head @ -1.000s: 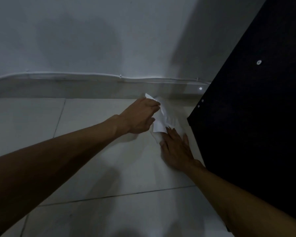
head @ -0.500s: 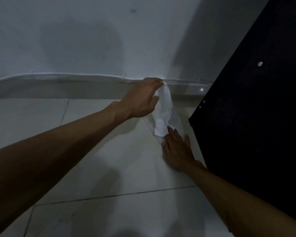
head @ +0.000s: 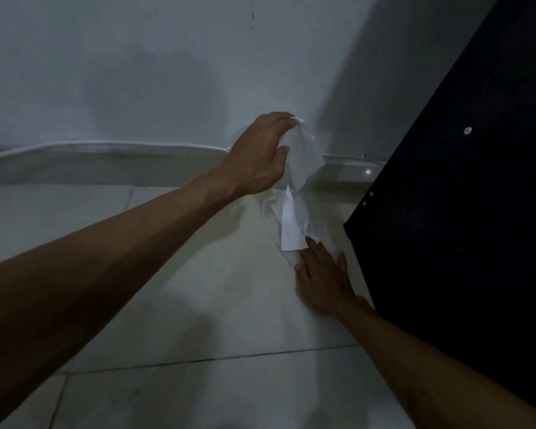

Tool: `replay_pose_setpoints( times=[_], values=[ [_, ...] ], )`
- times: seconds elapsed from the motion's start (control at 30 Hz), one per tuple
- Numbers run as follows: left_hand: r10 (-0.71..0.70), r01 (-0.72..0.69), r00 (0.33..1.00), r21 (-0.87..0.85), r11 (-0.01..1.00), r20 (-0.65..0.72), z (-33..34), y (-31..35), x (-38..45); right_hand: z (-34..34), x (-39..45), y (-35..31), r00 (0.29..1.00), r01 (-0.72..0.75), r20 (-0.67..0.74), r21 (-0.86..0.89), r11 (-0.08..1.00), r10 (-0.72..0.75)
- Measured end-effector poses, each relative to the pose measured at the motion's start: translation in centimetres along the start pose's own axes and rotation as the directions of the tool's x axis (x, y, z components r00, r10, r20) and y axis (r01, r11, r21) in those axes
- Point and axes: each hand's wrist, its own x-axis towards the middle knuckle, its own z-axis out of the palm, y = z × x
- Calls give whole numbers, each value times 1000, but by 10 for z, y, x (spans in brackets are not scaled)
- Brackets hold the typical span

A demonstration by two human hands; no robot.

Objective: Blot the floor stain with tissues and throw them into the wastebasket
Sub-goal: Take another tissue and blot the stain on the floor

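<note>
On pale floor tiles [head: 198,305], right hand [head: 322,280] flattens tissue [head: 291,224] beside wall [head: 136,72].

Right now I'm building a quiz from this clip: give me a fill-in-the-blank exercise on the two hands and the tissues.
1. The left hand pinches a tissue and holds it ____ the floor.
2. The right hand presses flat on the tissue on the floor with ____ fingers.
3. The dark panel stands to the ____ of the right hand.

Missing words: above; straight; right
</note>
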Motion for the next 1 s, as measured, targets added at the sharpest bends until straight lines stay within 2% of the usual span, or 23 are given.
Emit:
replay_pose_setpoints(
  times=[0.2,0.37,0.47,0.57,0.63,0.73,0.83,1.0],
  values=[
    [10,-11,999,26,1000,43,-5,0,-3,-6,4,-1,999,-3,44,-2,1000,3],
    [33,-39,994,55,998,101,-9,-1,-15,-16,9,-2,998,27,-62,208,978,-14],
    [21,-31,992,79,996,127,-16,-5,-20,-30,10,-16,967,23,-246,358,933,71],
    [12,-27,990,102,994,142,-30,-7,-28,-49,3,-42,850,137,-506,484,864,148],
    [6,-21,991,107,994,133,-43,-8,-37,-66,-3,-63,811,203,-555,566,799,187],
    [-19,1,992,137,991,128,-66,-9,-62,-89,-7,-101,821,326,-566,570,754,74],
    [-19,6,997,153,988,81,-95,-11,-91,-107,-12,-139,788,434,-612,474,766,-67],
    [-91,95,995,120,988,-35,-145,-15,-141,-126,-24,-193,792,518,-590,510,687,-159]
  ],
)
